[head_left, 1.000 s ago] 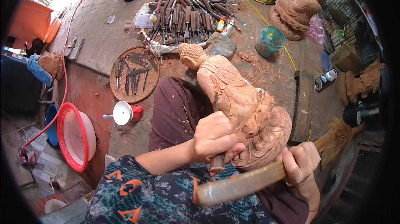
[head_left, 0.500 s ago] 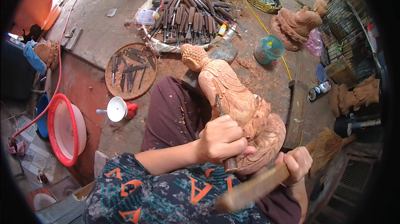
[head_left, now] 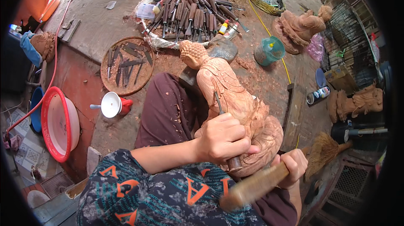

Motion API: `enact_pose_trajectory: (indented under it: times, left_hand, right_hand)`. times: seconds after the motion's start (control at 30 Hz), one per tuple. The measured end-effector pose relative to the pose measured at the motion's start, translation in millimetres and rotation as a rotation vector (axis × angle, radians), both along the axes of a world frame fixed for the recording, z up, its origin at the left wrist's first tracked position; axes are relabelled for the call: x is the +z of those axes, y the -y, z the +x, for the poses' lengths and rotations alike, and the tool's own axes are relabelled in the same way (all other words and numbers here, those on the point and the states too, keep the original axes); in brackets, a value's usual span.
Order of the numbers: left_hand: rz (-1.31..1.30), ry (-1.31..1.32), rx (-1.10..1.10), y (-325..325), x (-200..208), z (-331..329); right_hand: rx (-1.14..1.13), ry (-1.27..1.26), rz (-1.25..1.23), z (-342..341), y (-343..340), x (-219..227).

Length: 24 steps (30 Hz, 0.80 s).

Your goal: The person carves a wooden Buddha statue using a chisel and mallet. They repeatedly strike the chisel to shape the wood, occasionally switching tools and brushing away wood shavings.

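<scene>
A carved wooden statue of a seated figure leans across my lap, its curl-covered head tilted to the far left. My left hand is wrapped round the handle of a carving chisel, whose metal blade points away from me against the statue's robe. The butt of that handle sticks out below the fist. In my right hand is a wooden mallet, slightly blurred, its thick end pointing left and toward me. A small gap shows between mallet and chisel butt.
Ahead, a round tray holds many chisels; a woven tray of blades lies left of it. A white cup, red-rimmed basin, teal bucket, another statue, spray can and straw broom stand around.
The whole view has shifted a little, so most things appear slightly farther left. Both hands keep their grips, and the mallet's thick end is a little higher in view.
</scene>
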<state>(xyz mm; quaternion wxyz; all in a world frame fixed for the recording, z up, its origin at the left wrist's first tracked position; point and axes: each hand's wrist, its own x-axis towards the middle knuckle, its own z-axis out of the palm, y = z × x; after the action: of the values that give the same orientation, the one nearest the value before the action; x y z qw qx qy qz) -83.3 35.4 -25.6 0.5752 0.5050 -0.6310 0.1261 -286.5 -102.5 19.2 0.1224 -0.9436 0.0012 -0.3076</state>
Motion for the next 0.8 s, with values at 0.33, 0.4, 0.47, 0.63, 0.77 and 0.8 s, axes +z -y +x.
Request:
enact_pose_trajectory:
  times: [0.33,0.4,0.47,0.63,0.77,0.8]
  left_hand:
    - [0.013,-0.02,0.004,4,6,-1]
    - [0.027,-0.011,0.019,3,5,-1]
    - [0.033,-0.003,0.031,5,4,-2]
    - [0.051,0.027,0.071,8,7,-4]
    - [0.044,0.04,0.083,10,6,-7]
    - [0.052,0.043,0.083,10,6,-7]
  right_hand:
    - [0.044,0.259,0.106,0,-1,-12]
    - [0.011,0.047,-0.024,2,4,-2]
    - [-0.059,-0.025,-0.02,-3,2,-3]
    - [-0.077,0.019,-0.018,-4,2,-7]
    - [-0.047,0.086,0.041,-5,3,-16]
    - [-0.019,0.166,0.078,-5,3,-20]
